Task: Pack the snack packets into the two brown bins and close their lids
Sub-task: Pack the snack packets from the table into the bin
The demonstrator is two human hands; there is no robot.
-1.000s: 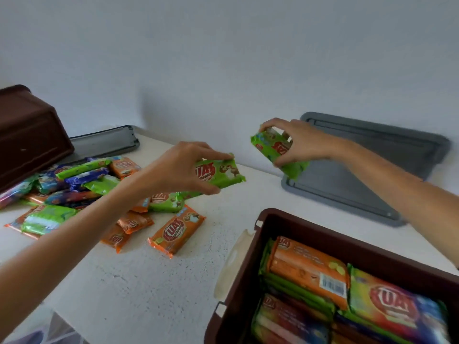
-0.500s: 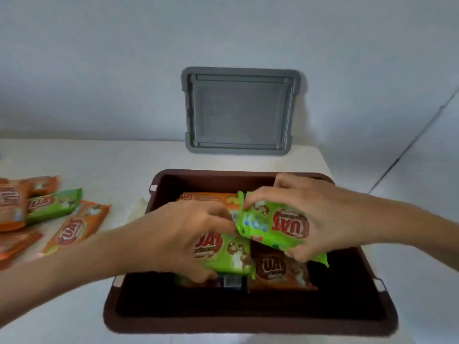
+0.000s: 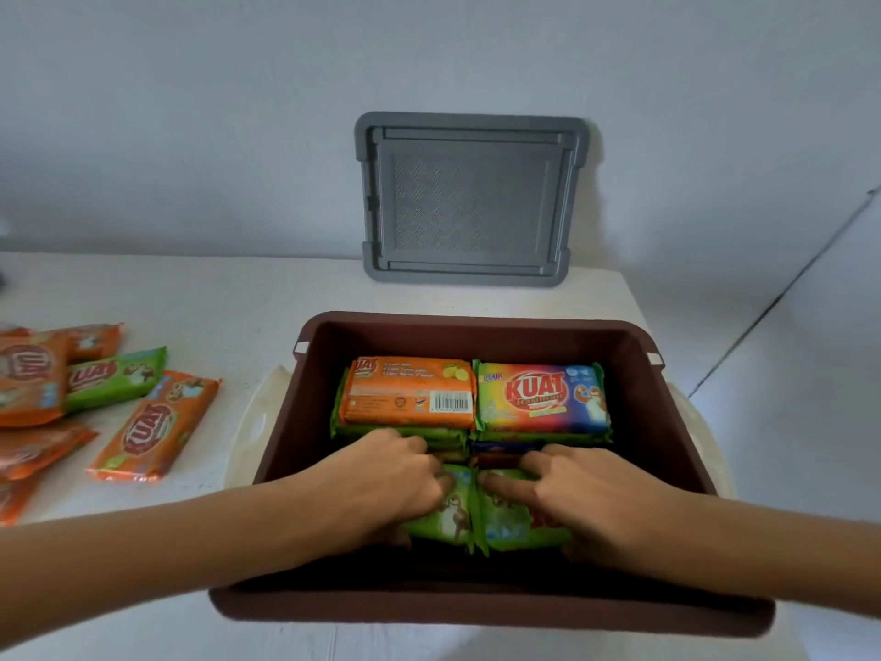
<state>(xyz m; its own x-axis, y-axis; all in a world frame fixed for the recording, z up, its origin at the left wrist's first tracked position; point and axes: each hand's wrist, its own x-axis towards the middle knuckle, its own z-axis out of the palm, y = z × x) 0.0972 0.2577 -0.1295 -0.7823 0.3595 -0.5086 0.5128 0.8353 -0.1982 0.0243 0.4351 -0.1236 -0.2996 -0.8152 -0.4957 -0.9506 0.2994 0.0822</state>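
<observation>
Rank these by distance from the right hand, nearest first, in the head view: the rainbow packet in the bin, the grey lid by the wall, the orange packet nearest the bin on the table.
1. Rainbow-coloured snack packet: in the bin, just beyond the right hand.
2. Orange snack packet: on the table, left of the bin.
3. Grey plastic lid: leaning against the back wall.

The brown bin (image 3: 476, 336) around both hands looked like smooth, matt plastic. The green packets (image 3: 481, 517) under the fingers were glossy film, as were the orange packets (image 3: 152, 422) lying well left of the grip. Beyond the hands, the grey lid (image 3: 472, 198) was matt plastic with a textured, cross-hatched panel.
</observation>
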